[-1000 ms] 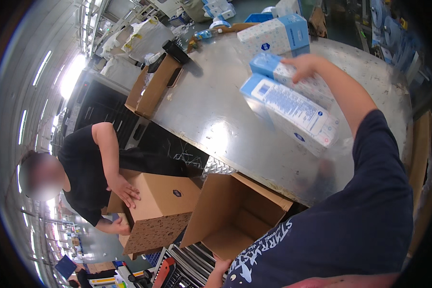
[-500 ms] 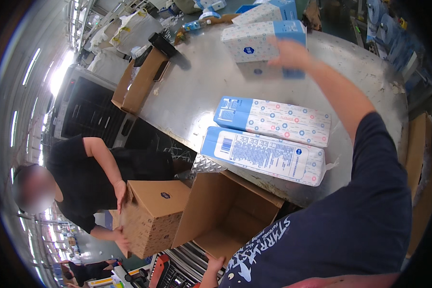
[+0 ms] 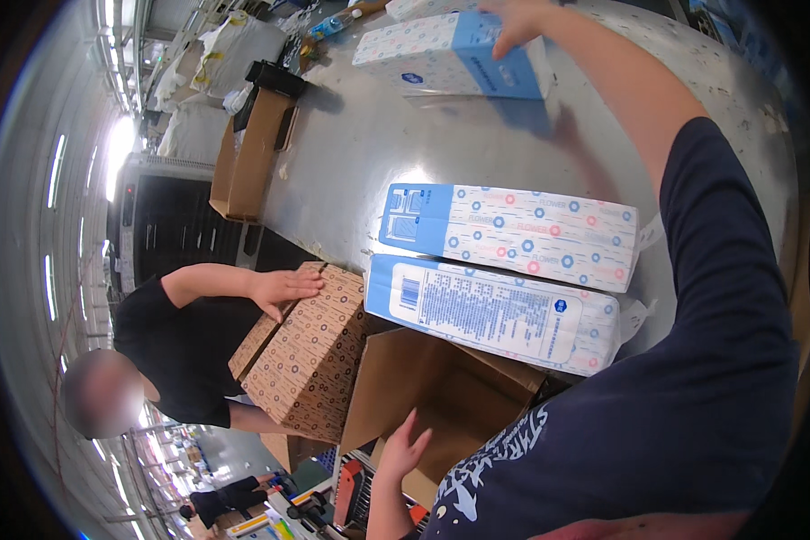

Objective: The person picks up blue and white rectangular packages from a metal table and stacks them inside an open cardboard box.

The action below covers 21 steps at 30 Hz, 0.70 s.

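Note:
Near the top of the view, my right hand (image 3: 517,25) grips the blue end of a long blue-and-white plastic-wrapped pack (image 3: 436,56), thumb on its near side. Below, two similar packs lie side by side on the metal table: a flower-patterned pack (image 3: 531,232) and, nearer me, a pack with a printed panel (image 3: 486,310). Their loose wrap ends point right. At the table's near edge stands an open brown carton (image 3: 477,409) with nothing visible inside. Beside its opening, my left hand (image 3: 403,447) has its fingers apart and holds nothing.
On the left a co-worker rests a hand (image 3: 283,290) on a closed patterned carton (image 3: 306,360), right beside my open one. A shallow cardboard tray (image 3: 247,162), a black cylinder (image 3: 277,79) and a bottle (image 3: 333,24) are along the metal table's (image 3: 333,153) far left.
My right hand has closed on the far pack, now turned slightly. My left hand has risen from low by the carton, fingers spreading. The co-worker's carton has been tipped and shifted toward the table.

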Tool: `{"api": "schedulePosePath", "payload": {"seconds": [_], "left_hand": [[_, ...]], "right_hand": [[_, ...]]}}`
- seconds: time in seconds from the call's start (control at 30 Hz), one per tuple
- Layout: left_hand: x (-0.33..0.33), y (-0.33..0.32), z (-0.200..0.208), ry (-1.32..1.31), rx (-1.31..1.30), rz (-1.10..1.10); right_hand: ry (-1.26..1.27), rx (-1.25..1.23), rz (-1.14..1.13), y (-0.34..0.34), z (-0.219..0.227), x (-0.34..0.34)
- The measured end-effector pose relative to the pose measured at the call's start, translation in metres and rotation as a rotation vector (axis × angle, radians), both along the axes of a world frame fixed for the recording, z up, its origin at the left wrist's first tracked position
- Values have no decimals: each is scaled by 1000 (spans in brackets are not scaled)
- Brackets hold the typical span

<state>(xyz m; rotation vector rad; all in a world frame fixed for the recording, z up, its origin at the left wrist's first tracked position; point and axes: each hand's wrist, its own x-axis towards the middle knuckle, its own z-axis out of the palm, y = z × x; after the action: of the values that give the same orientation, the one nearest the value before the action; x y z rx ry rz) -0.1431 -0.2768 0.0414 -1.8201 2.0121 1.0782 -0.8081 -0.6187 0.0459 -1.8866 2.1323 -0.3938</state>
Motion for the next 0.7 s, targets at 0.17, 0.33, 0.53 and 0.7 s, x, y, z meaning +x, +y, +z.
{"api": "schedulePosePath", "payload": {"seconds": [0.17, 0.33, 0.53, 0.7], "left_hand": [[-116, -64, 15, 348, -12, -169], [-141, -82, -7, 879, 69, 7], [-202, -102, -3, 879, 180, 430], [-173, -103, -41, 1138, 239, 419]], "right_hand": [[143, 158, -69, 70, 46, 67], [186, 122, 21, 136, 39, 82], [-87, 156, 120, 138, 51, 120], [-151, 303, 350, 215, 45, 125]]}}
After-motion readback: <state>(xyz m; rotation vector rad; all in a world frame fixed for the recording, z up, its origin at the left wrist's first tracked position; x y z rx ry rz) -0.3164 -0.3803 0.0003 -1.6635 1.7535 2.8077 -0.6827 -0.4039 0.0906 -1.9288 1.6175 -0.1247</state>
